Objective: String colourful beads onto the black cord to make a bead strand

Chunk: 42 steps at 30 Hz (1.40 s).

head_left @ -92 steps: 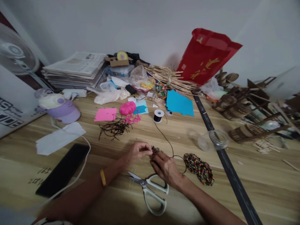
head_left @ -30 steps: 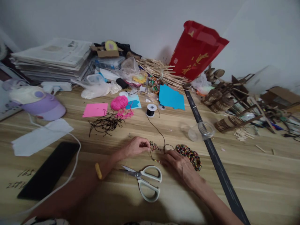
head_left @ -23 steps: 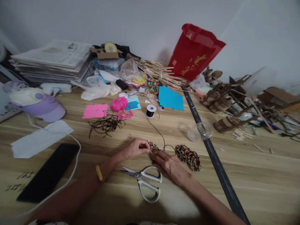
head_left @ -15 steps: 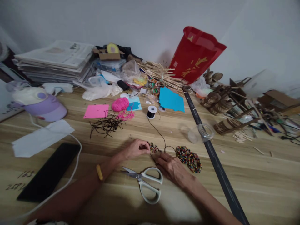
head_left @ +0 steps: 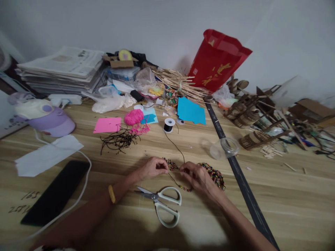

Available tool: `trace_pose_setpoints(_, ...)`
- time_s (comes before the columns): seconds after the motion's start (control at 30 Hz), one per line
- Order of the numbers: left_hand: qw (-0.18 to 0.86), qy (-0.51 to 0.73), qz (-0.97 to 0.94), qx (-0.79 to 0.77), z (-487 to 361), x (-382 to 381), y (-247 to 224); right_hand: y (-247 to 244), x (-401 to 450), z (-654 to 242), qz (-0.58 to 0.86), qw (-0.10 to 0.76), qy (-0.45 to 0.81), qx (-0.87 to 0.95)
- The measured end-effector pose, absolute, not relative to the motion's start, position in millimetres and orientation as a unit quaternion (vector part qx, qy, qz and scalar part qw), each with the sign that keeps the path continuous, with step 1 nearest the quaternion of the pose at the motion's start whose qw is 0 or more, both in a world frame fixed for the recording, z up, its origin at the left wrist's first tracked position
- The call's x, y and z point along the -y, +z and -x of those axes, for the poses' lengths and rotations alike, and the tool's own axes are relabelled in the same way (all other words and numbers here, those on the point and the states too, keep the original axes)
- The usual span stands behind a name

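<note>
My left hand (head_left: 154,167) pinches the end of a thin black cord (head_left: 172,179), fingertips closed beside a small pile of loose coloured beads (head_left: 171,164). From there the cord slants down to a short row of strung beads (head_left: 185,188) lying under my right hand. My right hand (head_left: 196,176) has its fingertips pressed together at the right edge of the loose pile; what they hold is too small to make out. Behind that hand a coiled, multicoloured bead strand (head_left: 214,176) is partly covered. Scissors with pale handles (head_left: 167,205) lie opened below both hands.
A spool of black cord (head_left: 169,125) stands beyond the hands, its line running toward my right hand. Black cord pieces (head_left: 120,139), pink yarn (head_left: 134,117) and a clear plastic cup (head_left: 223,149) lie around. A dark strip (head_left: 243,177) crosses the table at right.
My right hand has moved slightly up and right, to the edge of the loose beads. The short strung row now shows below it. My left hand stays nearly in place.
</note>
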<state>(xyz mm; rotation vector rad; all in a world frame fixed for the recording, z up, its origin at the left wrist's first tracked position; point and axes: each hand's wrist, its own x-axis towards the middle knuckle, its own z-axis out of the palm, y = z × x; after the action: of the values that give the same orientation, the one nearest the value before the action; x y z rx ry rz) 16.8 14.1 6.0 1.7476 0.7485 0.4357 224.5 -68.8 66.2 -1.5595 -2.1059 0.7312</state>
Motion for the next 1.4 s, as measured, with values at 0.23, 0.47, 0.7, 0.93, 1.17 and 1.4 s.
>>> trace_pose_setpoints(0.23,0.563,0.216,-0.732,-0.317,-20,-13,8,46,57,-201,0.534,0.269,0.341,0.725)
trace_pose_setpoints(0.47,0.537,0.223,-0.747,-0.323,-21,-14,4,28,53,-197,0.531,0.308,0.300,0.731)
trace_pose_setpoints(0.7,0.499,0.206,-0.772,-0.335,-22,-13,12,17,58,-196,0.516,0.336,0.276,0.738)
trace_pose_setpoints(0.93,0.457,0.267,-0.769,-0.358,-24,-14,13,13,54,-215,0.548,0.333,0.291,0.709)
trace_pose_setpoints(1.17,0.357,0.309,-0.799,-0.373,-17,-29,10,27,48,-233,0.619,0.259,0.234,0.704)
trace_pose_setpoints(1.4,0.313,0.250,-0.848,-0.348,-16,-36,-5,25,44,-226,0.614,0.190,0.188,0.742)
